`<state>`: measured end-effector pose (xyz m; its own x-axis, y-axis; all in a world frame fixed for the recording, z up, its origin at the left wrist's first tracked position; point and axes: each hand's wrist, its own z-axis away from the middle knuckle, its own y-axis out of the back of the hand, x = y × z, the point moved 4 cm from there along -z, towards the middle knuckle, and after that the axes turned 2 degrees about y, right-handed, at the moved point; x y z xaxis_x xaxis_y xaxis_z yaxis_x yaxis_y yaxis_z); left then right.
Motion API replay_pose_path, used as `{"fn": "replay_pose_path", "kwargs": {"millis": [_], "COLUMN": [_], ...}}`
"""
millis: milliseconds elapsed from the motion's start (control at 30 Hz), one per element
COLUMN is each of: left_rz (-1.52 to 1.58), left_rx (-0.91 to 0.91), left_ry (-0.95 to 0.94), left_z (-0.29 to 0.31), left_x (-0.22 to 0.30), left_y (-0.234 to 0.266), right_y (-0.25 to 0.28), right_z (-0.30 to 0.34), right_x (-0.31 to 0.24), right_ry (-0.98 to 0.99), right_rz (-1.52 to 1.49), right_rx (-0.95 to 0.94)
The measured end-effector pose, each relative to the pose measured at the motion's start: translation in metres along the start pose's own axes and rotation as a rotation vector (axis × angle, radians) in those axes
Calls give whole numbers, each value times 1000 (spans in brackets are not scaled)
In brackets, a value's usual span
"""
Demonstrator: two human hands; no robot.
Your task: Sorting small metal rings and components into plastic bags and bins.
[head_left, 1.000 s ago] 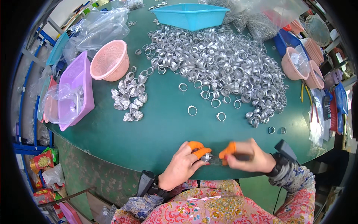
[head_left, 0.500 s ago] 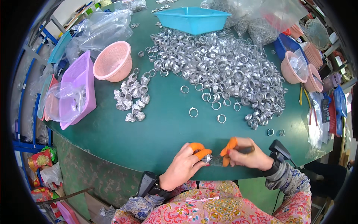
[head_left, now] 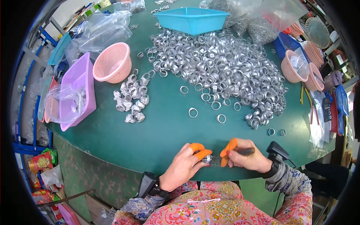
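Your green counter [head_left: 157,142] carries the lot. Biggest on it: the silver ring pile [head_left: 221,67], spread over the far middle and right. Purple tray [head_left: 89,101] is at the left edge, cyan tray [head_left: 191,26] just behind the pile, pink basket [head_left: 120,71] just right of the purple one. Silver cluster [head_left: 129,99] lies below the basket. Your left hand [head_left: 182,165] is at the near edge, fingers pinched on the held piece [head_left: 208,159], orange covers [head_left: 202,154] on two of them. Your right hand [head_left: 243,155] is just beside it, fingers closed round a dark-handled tool [head_left: 247,151]; can't make out the tip. A few loose rings [head_left: 192,112] lie between pile and hands. Held piece: small, silver, at your left fingertips, part hidden, so full shape unclear. My read: metal, light, stiff, likely slick; the covers should add grip. Hold it across the outer sides, thumb against fingers, worked face clear and skin out of the tool's line. Thin-walled like the pile's rings? Then a hard squeeze could bend it, so pinch firm, not crushing.
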<state>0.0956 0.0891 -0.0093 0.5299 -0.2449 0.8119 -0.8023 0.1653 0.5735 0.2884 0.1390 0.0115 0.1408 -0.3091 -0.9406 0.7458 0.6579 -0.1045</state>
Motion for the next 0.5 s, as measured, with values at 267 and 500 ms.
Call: {"fn": "replay_pose_path", "kwargs": {"millis": [267, 500], "left_rz": [56, 44], "left_rx": [-12, -11], "left_ry": [33, 17], "left_z": [-2, -1], "left_x": [2, -1], "left_y": [3, 1], "right_y": [-14, -3], "right_z": [14, 10], "right_x": [-15, 19], "right_ry": [740, -101], "right_rz": [699, -97], "right_rx": [-60, 156]}}
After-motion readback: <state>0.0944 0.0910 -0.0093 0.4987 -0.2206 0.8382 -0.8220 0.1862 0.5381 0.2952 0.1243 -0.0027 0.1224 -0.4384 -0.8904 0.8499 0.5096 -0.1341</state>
